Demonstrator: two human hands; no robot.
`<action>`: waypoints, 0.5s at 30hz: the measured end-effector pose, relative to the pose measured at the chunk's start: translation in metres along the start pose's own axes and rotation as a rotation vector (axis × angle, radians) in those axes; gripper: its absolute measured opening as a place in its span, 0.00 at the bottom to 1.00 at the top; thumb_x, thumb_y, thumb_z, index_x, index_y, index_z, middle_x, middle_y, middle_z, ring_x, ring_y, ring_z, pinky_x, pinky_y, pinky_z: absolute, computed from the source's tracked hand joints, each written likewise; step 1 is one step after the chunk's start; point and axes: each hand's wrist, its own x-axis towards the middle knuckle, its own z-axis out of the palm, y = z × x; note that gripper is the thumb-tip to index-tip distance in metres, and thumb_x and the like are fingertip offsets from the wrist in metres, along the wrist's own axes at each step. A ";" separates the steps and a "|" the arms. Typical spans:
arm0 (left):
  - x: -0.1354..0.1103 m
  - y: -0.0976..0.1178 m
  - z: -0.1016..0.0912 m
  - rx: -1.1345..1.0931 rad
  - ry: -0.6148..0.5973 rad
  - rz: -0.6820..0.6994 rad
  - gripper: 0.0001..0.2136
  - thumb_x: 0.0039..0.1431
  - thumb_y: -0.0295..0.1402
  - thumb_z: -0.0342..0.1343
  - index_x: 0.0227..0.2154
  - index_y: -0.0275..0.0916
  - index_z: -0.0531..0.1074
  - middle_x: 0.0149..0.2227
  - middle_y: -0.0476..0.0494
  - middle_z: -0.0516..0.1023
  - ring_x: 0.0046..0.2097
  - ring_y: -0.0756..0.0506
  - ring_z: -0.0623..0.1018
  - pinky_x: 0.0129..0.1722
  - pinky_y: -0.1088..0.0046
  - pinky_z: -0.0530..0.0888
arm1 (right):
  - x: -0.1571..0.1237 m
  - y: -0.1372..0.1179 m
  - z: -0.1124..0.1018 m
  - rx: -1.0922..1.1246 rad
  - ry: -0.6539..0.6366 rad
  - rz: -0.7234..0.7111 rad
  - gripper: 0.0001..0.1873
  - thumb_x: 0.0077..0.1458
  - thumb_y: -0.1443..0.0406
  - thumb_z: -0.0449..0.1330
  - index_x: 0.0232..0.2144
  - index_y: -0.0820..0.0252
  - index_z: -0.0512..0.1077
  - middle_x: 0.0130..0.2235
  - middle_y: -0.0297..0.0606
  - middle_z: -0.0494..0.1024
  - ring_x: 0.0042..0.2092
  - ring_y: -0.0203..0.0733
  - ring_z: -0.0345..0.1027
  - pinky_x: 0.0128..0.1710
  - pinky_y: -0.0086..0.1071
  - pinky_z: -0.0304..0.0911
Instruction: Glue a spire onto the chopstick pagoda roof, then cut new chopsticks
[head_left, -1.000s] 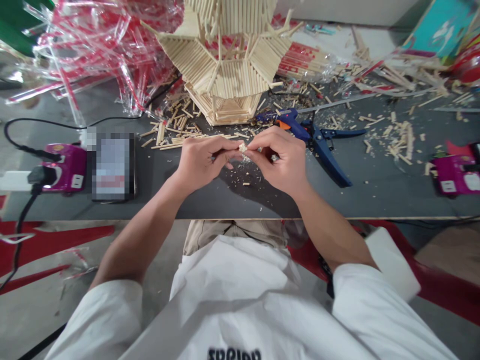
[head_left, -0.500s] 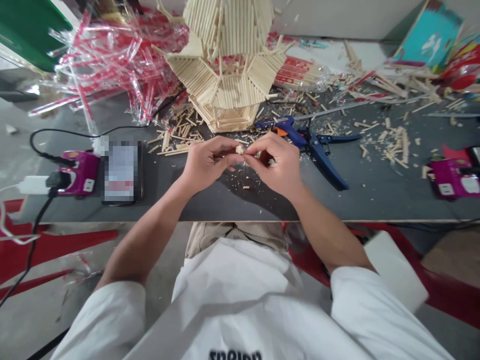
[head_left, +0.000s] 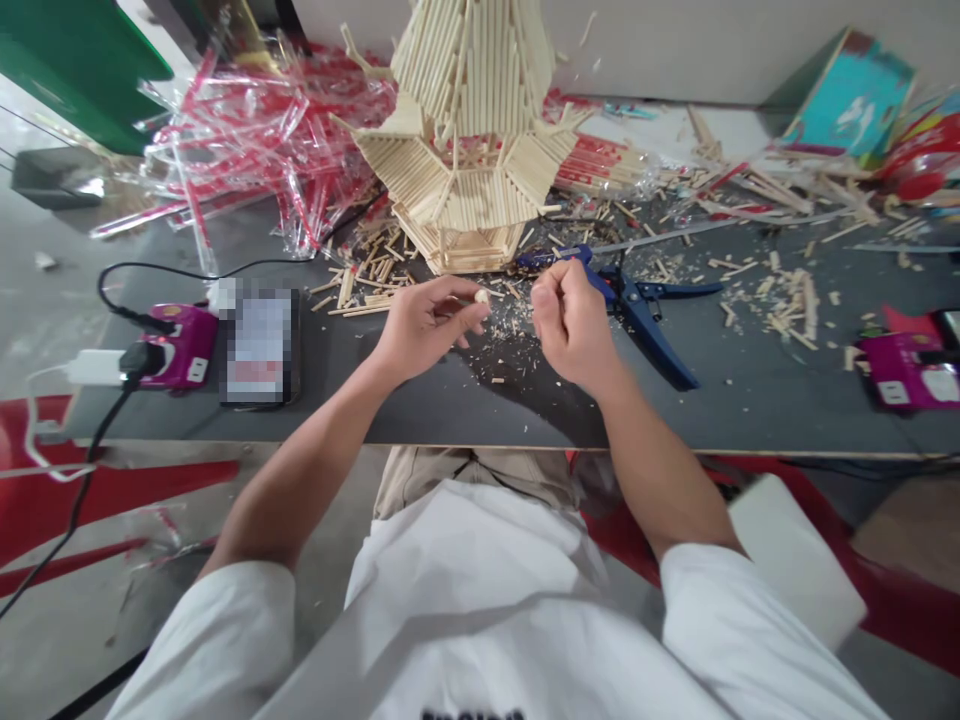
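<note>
Small, pale, roundish piece [head_left: 482, 297] is pinched by left hand [head_left: 427, 328]. At its three o'clock, right hand [head_left: 564, 318] is clenched, interior hidden.

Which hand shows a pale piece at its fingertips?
The left hand, pinching a small pale piece; the right hand is curled, with no piece visible in it.

Over on the left a smartphone [head_left: 259, 345] lies on the dark table [head_left: 750, 420], its screen blurred out, just beside a magenta power socket block [head_left: 182, 345] with a black plug [head_left: 142, 362] at its near side. Red-and-clear plastic wrappers [head_left: 247, 150] sprawl behind them. Far right sits a second magenta block [head_left: 904, 372]; behind that, a turquoise panel [head_left: 851, 95] stands tilted.
</note>
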 end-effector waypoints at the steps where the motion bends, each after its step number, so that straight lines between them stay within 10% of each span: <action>1: 0.000 0.000 0.000 -0.005 -0.008 -0.001 0.13 0.61 0.41 0.68 0.39 0.36 0.79 0.31 0.45 0.81 0.30 0.47 0.84 0.24 0.79 0.80 | 0.001 0.002 -0.001 -0.018 0.012 0.015 0.16 0.72 0.51 0.52 0.36 0.53 0.61 0.26 0.27 0.62 0.25 0.33 0.57 0.27 0.33 0.55; 15: 0.006 -0.011 -0.003 -0.138 -0.012 -0.032 0.17 0.62 0.47 0.67 0.39 0.36 0.77 0.32 0.44 0.80 0.28 0.48 0.83 0.22 0.77 0.79 | 0.006 0.022 -0.020 0.197 0.073 0.214 0.17 0.62 0.50 0.65 0.35 0.55 0.67 0.36 0.33 0.83 0.24 0.32 0.73 0.23 0.29 0.65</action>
